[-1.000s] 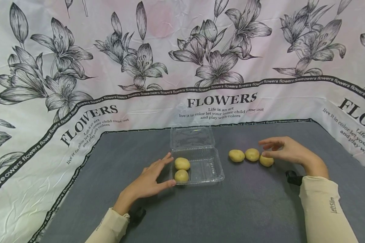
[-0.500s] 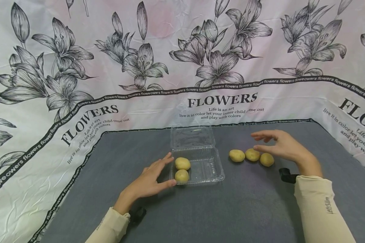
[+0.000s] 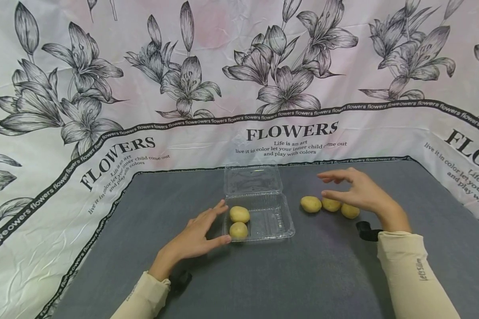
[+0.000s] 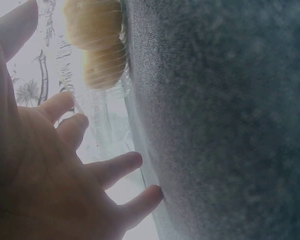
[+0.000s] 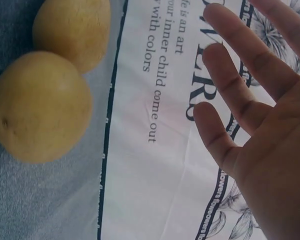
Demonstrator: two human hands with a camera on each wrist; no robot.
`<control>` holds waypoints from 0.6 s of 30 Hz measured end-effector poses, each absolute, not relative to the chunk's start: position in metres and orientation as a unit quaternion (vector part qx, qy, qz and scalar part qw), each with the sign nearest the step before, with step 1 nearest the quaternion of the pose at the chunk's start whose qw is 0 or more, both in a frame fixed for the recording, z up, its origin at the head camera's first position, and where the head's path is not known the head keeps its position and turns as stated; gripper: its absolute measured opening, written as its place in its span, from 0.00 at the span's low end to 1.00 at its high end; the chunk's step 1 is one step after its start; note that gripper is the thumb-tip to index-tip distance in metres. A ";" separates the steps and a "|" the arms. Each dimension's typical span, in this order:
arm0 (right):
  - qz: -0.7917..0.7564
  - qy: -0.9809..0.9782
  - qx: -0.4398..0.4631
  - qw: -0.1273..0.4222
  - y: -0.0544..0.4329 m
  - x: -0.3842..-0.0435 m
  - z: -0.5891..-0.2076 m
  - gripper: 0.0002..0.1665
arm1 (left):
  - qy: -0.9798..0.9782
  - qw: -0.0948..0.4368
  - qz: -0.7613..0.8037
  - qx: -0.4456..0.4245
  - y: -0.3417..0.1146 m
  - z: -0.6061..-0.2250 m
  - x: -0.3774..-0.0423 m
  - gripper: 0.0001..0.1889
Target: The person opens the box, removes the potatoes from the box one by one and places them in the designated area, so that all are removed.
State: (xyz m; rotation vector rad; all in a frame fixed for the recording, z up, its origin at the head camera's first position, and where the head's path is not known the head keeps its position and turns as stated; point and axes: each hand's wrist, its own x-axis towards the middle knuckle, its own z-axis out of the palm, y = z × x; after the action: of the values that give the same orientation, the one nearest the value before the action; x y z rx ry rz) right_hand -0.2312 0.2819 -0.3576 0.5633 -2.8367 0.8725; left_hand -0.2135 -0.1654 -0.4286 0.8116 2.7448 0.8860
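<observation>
A clear plastic clamshell box [image 3: 269, 217] stands on the table with its lid [image 3: 252, 179] raised at the back. Two potatoes, a rear one [image 3: 239, 214] and a front one [image 3: 238, 231], lie along its left side. My left hand [image 3: 197, 235] is at the box's left wall, fingers spread, thumb at the front corner. Right of the box, three more potatoes sit in a row: a left [image 3: 311, 204], a middle [image 3: 331, 204] and a right one [image 3: 350, 211]. Above the row hovers my right hand [image 3: 357, 190], fingers extended, holding nothing; the right wrist view shows two potatoes [image 5: 40, 107] below its palm.
Grey cloth [image 3: 263, 279] covers the table. Behind it hangs a white curtain [image 3: 199, 146] printed with flowers and lettering. A black wrist camera [image 3: 368, 231] sits under the right wrist, and another [image 3: 180, 281] under the left.
My right hand has moved left and slightly up, from the right potato to above the middle of the row. The left hand, box and potatoes stay put.
</observation>
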 end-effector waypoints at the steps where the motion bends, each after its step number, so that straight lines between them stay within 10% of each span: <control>1: 0.288 -0.937 0.188 0.065 0.280 -0.231 -0.358 0.29 | 0.914 0.072 0.295 0.271 -0.166 -0.429 -0.213 0.45; 18: 0.301 -0.928 0.206 0.080 0.258 -0.232 -0.358 0.31 | 0.913 0.079 0.296 0.271 -0.166 -0.429 -0.213 0.45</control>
State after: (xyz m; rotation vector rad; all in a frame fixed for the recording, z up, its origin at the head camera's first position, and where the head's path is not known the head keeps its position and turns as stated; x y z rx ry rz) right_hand -0.2319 0.2581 -0.3578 0.6163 -2.7760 0.8995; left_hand -0.2134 -0.1663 -0.4289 0.8119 2.7308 0.8850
